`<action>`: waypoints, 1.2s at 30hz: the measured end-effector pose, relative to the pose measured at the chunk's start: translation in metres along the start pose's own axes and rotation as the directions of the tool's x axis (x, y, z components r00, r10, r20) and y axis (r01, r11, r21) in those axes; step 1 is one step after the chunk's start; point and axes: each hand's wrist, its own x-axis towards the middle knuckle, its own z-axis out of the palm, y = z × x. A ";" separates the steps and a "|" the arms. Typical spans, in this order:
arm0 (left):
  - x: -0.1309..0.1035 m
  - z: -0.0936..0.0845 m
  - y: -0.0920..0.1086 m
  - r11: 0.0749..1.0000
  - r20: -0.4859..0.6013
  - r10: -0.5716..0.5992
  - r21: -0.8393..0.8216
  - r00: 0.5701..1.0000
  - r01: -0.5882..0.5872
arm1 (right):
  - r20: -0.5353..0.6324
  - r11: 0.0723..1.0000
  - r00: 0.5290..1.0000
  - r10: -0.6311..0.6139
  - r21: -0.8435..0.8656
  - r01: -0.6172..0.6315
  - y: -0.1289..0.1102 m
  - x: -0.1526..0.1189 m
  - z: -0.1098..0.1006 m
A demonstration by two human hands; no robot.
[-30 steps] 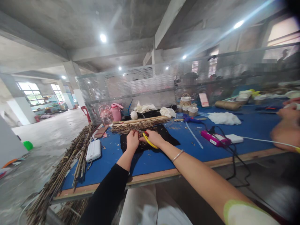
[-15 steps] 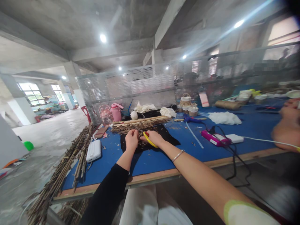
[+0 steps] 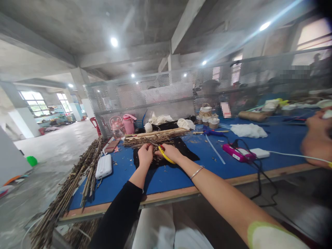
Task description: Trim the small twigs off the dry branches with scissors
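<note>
My right hand [image 3: 169, 153] is closed around a hand tool with yellow-and-red handles [image 3: 167, 157], which looks like cutters or pliers. The tool's dark jaws point up and left, towards thin brown twigs. Just left of it, my left hand [image 3: 145, 154] has thumb and fingers pressed together; what it pinches, perhaps a twig, is too small to make out. Both hands are over a black cloth [image 3: 188, 152] strewn with twig bits. Beyond my fingers lies a bundle of thin twigs [image 3: 140, 141], with pale sticks [image 3: 168, 133] along its back.
Long dry stalks [image 3: 70, 176] hang over the table's left edge beside a white power bank [image 3: 103, 166]. A purple power strip [image 3: 237, 153] with cables lies to the right. A pink bottle [image 3: 128, 123] stands at the back. Another person's hand [image 3: 317, 138] is at far right.
My left hand has shifted very slightly left; my right hand and the tool hold almost the same place. At far right, the other person's hand has moved a little.
</note>
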 end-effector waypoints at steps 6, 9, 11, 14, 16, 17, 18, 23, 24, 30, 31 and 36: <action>0.002 0.004 -0.005 0.992 0.027 -0.068 -0.102 0.997 0.071 | -0.006 1.000 1.000 0.012 0.005 -0.012 0.002 0.002 0.003; 0.001 0.003 0.000 0.987 0.030 -0.083 -0.138 0.996 0.086 | 0.002 1.000 1.000 -0.012 0.015 0.012 0.002 0.002 0.006; 0.000 0.003 0.004 0.981 0.034 -0.098 -0.167 0.995 0.103 | 0.009 0.999 1.000 -0.028 0.031 0.027 0.002 0.001 0.006; -0.002 0.003 0.007 0.964 0.049 -0.126 -0.231 0.991 0.134 | 0.014 0.998 0.999 -0.034 0.057 0.033 0.002 0.000 0.006; -0.002 0.003 0.007 0.953 0.068 -0.136 -0.265 0.988 0.149 | 0.019 0.996 0.999 -0.038 0.077 0.036 0.001 0.000 0.006; -0.002 0.004 0.007 0.949 0.078 -0.137 -0.274 0.988 0.153 | 0.019 0.996 0.999 -0.039 0.084 0.037 0.001 0.000 0.006; -0.002 0.004 0.007 0.948 0.085 -0.136 -0.276 0.987 0.155 | 0.019 0.996 0.999 -0.040 0.086 0.038 0.001 0.000 0.005; -0.001 0.005 0.002 0.967 0.096 -0.119 -0.214 0.988 0.137 | 0.030 0.999 0.999 -0.032 0.045 0.030 0.001 -0.001 0.003; -0.001 0.005 0.001 0.976 0.099 -0.111 -0.179 0.989 0.127 | 0.032 0.999 0.999 -0.029 0.033 0.028 0.001 -0.001 0.002; 0.001 -0.006 0.001 0.962 0.133 -0.059 0.273 0.989 0.021 | 0.045 0.999 0.999 0.005 -0.054 -0.002 -0.002 -0.002 -0.006; 0.003 -0.010 0.001 0.937 0.171 -0.099 0.347 0.980 0.034 | 0.044 0.998 0.999 0.005 -0.059 -0.003 -0.003 -0.001 -0.010; 0.014 -0.034 -0.004 0.867 0.389 -0.153 0.493 0.908 -0.065 | 0.366 0.991 0.931 0.003 0.126 -0.053 -0.006 0.009 -0.042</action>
